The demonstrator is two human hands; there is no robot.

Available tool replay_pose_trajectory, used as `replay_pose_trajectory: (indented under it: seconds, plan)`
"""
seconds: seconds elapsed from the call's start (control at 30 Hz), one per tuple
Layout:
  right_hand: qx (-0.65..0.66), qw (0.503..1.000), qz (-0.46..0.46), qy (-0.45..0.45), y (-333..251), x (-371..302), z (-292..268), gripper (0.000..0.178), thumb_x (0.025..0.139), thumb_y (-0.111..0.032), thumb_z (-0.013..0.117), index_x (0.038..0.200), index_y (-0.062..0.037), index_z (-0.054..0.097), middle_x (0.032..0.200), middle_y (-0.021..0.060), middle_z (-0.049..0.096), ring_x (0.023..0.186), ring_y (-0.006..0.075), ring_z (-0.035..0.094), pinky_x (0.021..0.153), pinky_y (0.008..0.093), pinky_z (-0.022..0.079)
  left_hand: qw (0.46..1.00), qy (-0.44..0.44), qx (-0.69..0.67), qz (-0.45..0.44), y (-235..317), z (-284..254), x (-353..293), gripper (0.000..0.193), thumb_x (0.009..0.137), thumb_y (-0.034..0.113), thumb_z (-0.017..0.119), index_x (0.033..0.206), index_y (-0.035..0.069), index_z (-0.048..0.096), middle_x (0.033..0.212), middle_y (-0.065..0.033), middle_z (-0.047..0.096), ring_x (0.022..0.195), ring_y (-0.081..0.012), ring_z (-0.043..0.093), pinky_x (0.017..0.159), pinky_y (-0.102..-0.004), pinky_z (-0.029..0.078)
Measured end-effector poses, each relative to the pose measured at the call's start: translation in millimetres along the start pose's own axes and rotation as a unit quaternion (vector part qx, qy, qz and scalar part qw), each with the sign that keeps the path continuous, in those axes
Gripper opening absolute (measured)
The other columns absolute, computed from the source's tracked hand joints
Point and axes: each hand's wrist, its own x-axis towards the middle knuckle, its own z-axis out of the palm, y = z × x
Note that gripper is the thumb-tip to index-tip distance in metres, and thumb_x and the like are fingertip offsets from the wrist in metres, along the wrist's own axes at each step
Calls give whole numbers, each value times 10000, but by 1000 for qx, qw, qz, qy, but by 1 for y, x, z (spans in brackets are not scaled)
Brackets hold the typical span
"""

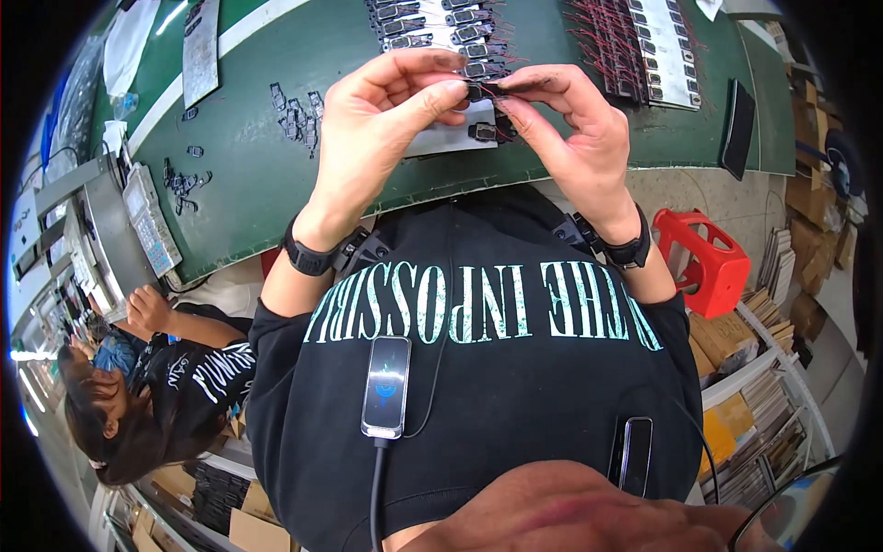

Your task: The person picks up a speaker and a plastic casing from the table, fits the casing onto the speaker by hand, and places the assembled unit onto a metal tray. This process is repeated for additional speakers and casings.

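- Left hand (382, 115): thumb and fingers pinching one end of a small black part (480, 90), raised above the green table (244, 189).
- Right hand (586, 129): pinching the opposite end, presumably to steady it.
- Loose black parts (296, 124): scattered, left of the hands.
- White board (440, 141): below the hands; parts in rows, apparently for order.
- Red-wired parts (627, 83): closely ranked, right.
- Obscured: held part's detail, by fingertips; board's far end, cut off by the upper edge.

Open tabletop (244, 198) leftward, part rows (471, 33) ahead
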Motion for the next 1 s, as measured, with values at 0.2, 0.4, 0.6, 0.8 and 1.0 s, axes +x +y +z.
replay_pose_trajectory:
  seconds: [0.2, 0.4, 0.6, 0.8, 1.0]
  plan:
    - [65, 997, 39, -20, 0, 5, -5, 190, 921, 8, 631, 1108, 31, 618, 1110, 68, 654, 1015, 107, 626, 890, 232, 502, 997, -26, 34, 65, 0, 1, 3, 345, 900, 3, 663, 1224, -18, 547, 941, -83, 675, 815, -117, 665, 729, -227, 564]
    - [84, 994, 55, -38, 0, 10, -4, 221, 931, -27, 635, 1142, 36, 619, 1083, 65, 652, 980, 97, 619, 856, 230, 507, 990, -40, 92, 95, 2, 9, 2, 366, 907, -4, 652, 1248, -20, 519, 943, -84, 671, 820, -123, 666, 747, -236, 564]
    - [166, 982, 75, -53, 2, 10, -9, 224, 936, -53, 639, 1143, 32, 621, 1047, 59, 659, 909, 97, 629, 828, 231, 516, 993, -39, 61, 92, -1, 12, 1, 363, 937, 26, 620, 1287, -12, 531, 939, -80, 681, 831, -114, 670, 770, -232, 564]
    - [201, 970, 113, -78, 11, 13, -14, 211, 940, -66, 638, 1130, 26, 625, 987, 48, 663, 856, 98, 634, 797, 235, 523, 998, -38, 16, 38, 5, 9, 0, 364, 950, 37, 603, 1304, -10, 532, 929, -88, 698, 831, -121, 680, 785, -237, 565]
    - [200, 968, 127, -87, 9, 14, -17, 188, 938, -70, 644, 1101, 22, 622, 977, 44, 655, 845, 97, 632, 787, 236, 523, 998, -58, 15, 36, 4, 8, 2, 373, 941, 28, 605, 1305, -10, 532, 926, -89, 703, 824, -118, 682, 786, -235, 562]
